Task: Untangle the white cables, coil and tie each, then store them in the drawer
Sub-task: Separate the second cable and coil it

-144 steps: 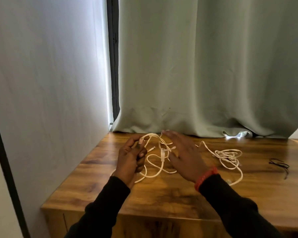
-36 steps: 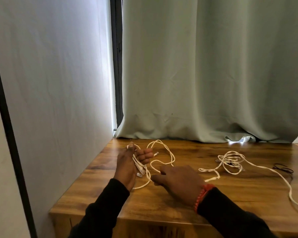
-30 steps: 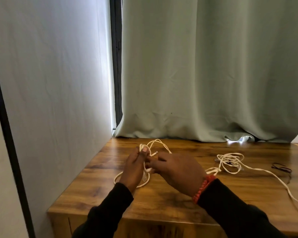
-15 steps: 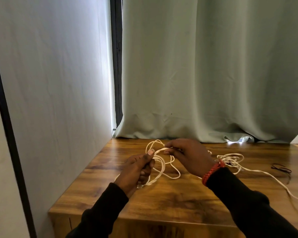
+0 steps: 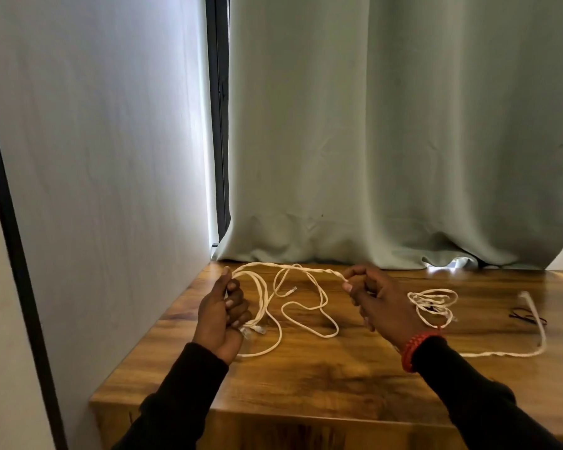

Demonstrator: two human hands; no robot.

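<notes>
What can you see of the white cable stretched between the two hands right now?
The white cable is thin, braided-looking cord. The left hand grips several gathered loops; the right hand pinches a strand, pulling a span taut above the wooden table. Slack loops droop onto the wood between them, with one small plug end lying free.

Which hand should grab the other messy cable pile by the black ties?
Probably the right hand. The loose cable pile lies just beside it, and the black ties are farther right. The left hand grips gathered loops on the far side.
</notes>
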